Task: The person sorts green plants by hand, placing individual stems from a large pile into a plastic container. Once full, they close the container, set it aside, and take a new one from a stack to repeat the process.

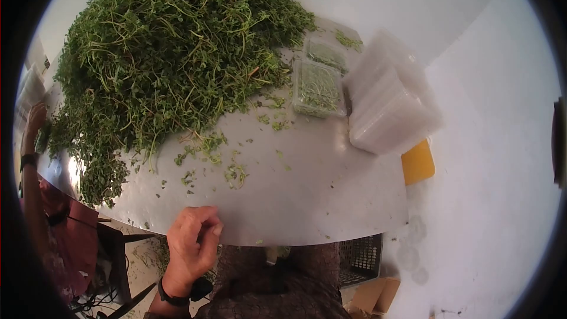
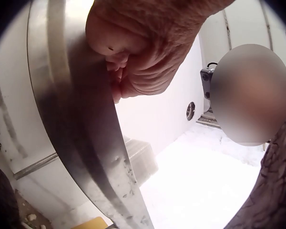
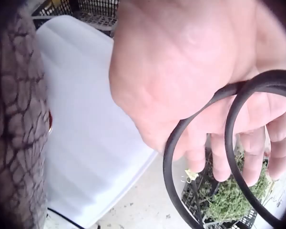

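My left hand [image 1: 192,239], a dark band at its wrist, is held at the front edge of the metal table [image 1: 283,201], fingers loosely curled, with nothing seen in them. In the left wrist view this hand overlaps the table's rim [image 2: 81,105]. Just beyond it lie loose sprigs [image 1: 236,175] and a big heap of leafy green stems [image 1: 171,41]. Out of the head view, my right hand [image 3: 181,62] hangs low, palm showing and fingers extended. Loops of black cable [image 3: 169,157] cross in front of it.
Filled clear boxes [image 1: 319,88] sit beside a tall stack of clear plastic containers [image 1: 390,94] at the right. Another person's hand [image 1: 36,117] is at the far left. Below are a white plastic seat [image 3: 86,119], a crate of greens [image 3: 233,200] and a black crate [image 1: 361,260].
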Action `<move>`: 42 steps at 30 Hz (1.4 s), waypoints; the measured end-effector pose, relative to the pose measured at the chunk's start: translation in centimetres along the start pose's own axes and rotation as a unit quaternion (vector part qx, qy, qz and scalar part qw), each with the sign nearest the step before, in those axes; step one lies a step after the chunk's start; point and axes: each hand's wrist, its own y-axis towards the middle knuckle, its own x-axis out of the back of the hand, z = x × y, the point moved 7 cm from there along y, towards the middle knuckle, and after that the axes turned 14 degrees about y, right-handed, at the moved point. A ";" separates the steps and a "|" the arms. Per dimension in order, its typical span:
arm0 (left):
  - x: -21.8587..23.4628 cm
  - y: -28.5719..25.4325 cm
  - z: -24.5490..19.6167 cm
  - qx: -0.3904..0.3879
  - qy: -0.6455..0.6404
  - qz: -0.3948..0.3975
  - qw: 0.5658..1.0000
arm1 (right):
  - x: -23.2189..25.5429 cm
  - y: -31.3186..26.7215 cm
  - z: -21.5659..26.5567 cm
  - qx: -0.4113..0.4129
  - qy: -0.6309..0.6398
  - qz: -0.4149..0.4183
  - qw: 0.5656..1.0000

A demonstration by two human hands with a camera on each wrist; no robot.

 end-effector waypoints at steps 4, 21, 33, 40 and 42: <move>0.0 0.1 -0.3 -0.007 0.016 -0.003 1.000 | 0.7 0.4 0.6 0.004 -0.043 0.009 0.999; 0.0 0.3 -0.6 0.016 0.010 -0.014 1.000 | 0.9 1.7 2.2 0.055 -0.206 -0.013 0.977; -0.1 0.0 -0.4 0.043 -0.006 -0.034 0.998 | -3.6 -6.1 18.9 -0.029 -0.296 -0.248 0.922; -0.4 0.0 0.1 0.066 -0.040 -0.035 0.996 | -12.5 -24.5 40.5 0.428 -0.346 -0.458 0.697; -0.4 0.0 0.1 0.061 -0.031 -0.039 0.997 | -14.4 -29.4 43.5 0.440 -0.495 -0.630 0.405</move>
